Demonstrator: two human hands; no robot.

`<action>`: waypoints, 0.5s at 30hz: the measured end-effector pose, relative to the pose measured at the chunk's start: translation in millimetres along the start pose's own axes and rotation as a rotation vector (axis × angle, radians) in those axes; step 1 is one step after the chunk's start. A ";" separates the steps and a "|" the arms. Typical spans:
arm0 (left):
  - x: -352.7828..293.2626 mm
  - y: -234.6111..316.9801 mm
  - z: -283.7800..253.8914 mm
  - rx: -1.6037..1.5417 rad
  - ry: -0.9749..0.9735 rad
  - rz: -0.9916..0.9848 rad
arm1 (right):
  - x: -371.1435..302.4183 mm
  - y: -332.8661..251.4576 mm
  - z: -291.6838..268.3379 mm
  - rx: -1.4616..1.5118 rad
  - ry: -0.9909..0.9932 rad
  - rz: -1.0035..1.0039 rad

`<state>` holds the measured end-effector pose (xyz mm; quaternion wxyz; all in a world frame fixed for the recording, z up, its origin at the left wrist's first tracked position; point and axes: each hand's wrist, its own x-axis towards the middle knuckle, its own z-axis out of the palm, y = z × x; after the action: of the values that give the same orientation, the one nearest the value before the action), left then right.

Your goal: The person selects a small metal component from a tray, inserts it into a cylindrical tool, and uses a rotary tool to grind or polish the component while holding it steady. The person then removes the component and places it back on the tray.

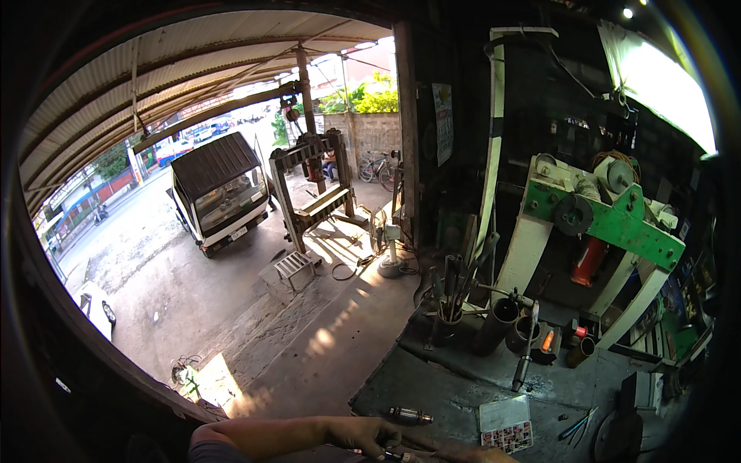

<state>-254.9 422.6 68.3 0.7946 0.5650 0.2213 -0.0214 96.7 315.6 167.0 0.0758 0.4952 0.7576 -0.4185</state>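
Note:
My left hand [367, 434] is at the lower edge, its forearm coming in from the left. Its fingers are curled downward at a small dark metal piece [397, 457], mostly cut off by the picture's edge. What the fingers grip is hard to make out. Only a blurred strip of my right hand [475, 455] shows, its fingers hidden. Just beyond the left hand, a shiny metal cylindrical part [411, 416] lies on the dark workbench [463, 378]. A clear-lidded compartment box [505, 437] of small reddish pieces stands open to the right.
Pliers [573, 427] lie right of the box. Farther back are a can of rods [448, 315], a dark metal tube [495, 326] and a green-and-white press frame [602, 216]. Beyond the doorway are a metal stool [296, 267], a pedestal fan [391, 245] and a parked truck [220, 197].

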 end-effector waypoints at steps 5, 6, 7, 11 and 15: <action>-8.9 -4.8 5.1 -0.036 0.000 -0.043 | -3.2 -9.3 -2.4 0.040 0.028 -0.037; -9.8 -6.1 6.4 -0.034 0.001 -0.032 | -4.2 -10.4 -3.0 0.049 0.014 -0.029; -10.3 -7.1 7.2 -0.031 0.002 -0.022 | -4.7 -11.0 -3.5 0.058 0.001 -0.021; -11.9 -5.9 10.4 -0.013 -0.012 0.028 | -4.5 -12.0 -1.6 0.110 0.034 -0.072; -13.9 9.5 21.9 0.217 0.285 0.148 | -4.5 -14.3 0.5 0.106 0.075 -0.039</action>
<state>-257.5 403.1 87.7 0.6889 0.6595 0.2860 0.0934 87.2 309.9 177.1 0.0128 0.4990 0.7463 -0.4404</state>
